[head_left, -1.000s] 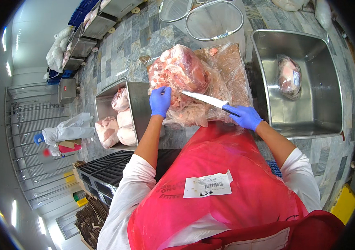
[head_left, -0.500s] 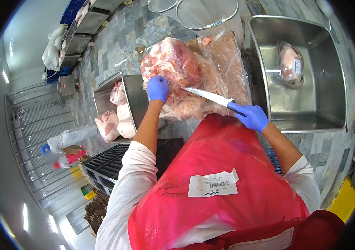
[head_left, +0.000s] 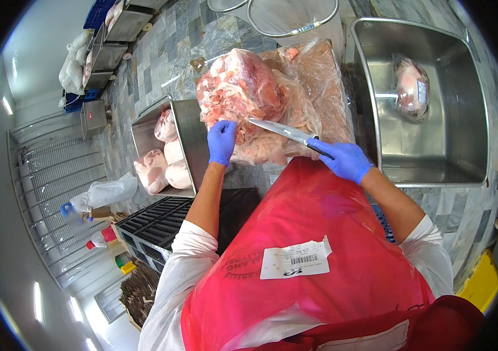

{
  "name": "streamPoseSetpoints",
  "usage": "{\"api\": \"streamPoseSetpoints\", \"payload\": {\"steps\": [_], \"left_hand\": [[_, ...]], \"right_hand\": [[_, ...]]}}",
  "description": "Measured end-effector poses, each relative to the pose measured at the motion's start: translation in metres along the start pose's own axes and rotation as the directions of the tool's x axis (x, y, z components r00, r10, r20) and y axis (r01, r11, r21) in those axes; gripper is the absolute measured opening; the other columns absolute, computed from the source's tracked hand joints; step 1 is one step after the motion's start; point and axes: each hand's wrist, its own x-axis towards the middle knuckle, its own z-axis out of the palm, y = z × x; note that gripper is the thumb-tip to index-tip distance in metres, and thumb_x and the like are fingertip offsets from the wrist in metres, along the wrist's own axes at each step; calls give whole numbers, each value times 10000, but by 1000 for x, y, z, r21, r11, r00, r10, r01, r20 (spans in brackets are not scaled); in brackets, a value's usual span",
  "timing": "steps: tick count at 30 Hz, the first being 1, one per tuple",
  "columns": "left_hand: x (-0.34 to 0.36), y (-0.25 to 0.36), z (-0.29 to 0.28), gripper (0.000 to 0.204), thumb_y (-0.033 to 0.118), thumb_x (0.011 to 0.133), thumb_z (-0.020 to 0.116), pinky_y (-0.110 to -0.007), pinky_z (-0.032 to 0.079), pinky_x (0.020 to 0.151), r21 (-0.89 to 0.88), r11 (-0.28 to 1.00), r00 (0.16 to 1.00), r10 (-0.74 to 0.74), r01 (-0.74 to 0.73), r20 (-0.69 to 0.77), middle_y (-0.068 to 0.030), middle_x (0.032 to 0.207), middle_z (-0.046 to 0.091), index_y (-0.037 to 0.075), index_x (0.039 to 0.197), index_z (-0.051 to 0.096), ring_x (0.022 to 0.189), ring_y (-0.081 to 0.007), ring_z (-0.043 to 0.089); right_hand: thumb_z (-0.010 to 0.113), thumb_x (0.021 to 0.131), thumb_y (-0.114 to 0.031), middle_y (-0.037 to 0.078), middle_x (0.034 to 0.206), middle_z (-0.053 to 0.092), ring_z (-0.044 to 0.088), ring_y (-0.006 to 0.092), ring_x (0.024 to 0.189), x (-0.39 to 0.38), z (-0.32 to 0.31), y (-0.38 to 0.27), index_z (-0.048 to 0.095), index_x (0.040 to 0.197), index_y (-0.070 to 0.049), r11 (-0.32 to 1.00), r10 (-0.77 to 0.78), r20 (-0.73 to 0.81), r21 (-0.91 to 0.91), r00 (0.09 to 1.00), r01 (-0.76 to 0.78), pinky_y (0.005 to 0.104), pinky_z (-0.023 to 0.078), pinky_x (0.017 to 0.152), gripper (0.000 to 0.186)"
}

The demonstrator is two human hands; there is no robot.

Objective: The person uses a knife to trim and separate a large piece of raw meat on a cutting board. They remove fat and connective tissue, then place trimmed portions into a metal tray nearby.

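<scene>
A large raw piece of meat (head_left: 242,82), pink with pale fat, sits on a brown cutting board (head_left: 331,88). Loose fat trimmings (head_left: 260,146) and crumpled clear plastic lie at its near and right sides. My left hand (head_left: 221,141), in a blue glove, is closed at the meat's near left edge; what its fingers grip is hidden. My right hand (head_left: 347,161), also gloved in blue, grips the black handle of a knife (head_left: 284,130). The blade points left, its tip beside the meat's lower side, close to my left hand.
A steel tub (head_left: 453,146) at the right holds one plastic-wrapped meat piece (head_left: 411,89). Another steel tub (head_left: 188,131) at the left contains several meat pieces. Hoop-rimmed bags (head_left: 307,29) stand beyond the board. A black crate (head_left: 161,225) is at my left; another person (head_left: 105,193) works farther off.
My left hand has shifted slightly down toward me along the meat's edge. The knife has moved a little left and up, its tip farther from the lower trimmings.
</scene>
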Motion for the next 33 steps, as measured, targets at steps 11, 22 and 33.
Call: {"api": "streamPoseSetpoints", "payload": {"steps": [11, 22, 33], "left_hand": [[-21, 6, 1, 165, 146, 919, 745, -368, 464, 606, 238, 941, 970, 239, -241, 40, -69, 700, 618, -9, 865, 735, 626, -162, 555], [-14, -17, -8, 159, 152, 962, 729, -289, 493, 671, -120, 990, 997, -76, 76, 6, 10, 833, 683, -2, 924, 723, 732, -89, 580], [28, 80, 13, 397, 413, 929, 681, -494, 576, 896, 876, 456, 919, -257, -158, 300, -261, 1079, 743, 30, 977, 773, 1032, -426, 721]], "right_hand": [[664, 980, -319, 156, 908, 732, 713, 388, 815, 12, -6, -22, 570, 1463, -382, 998, 41, 23, -47, 999, -40, 522, 568, 710, 496], [662, 983, -344, 99, 876, 715, 715, 328, 775, -10, -41, -13, 612, 1417, -364, 983, -19, -18, -186, 1000, 15, 478, 561, 648, 437], [679, 969, -328, 110, 782, 670, 678, 337, 670, -27, -43, -2, 636, 1407, -356, 965, -77, -43, -255, 996, 64, 477, 535, 594, 441]]}}
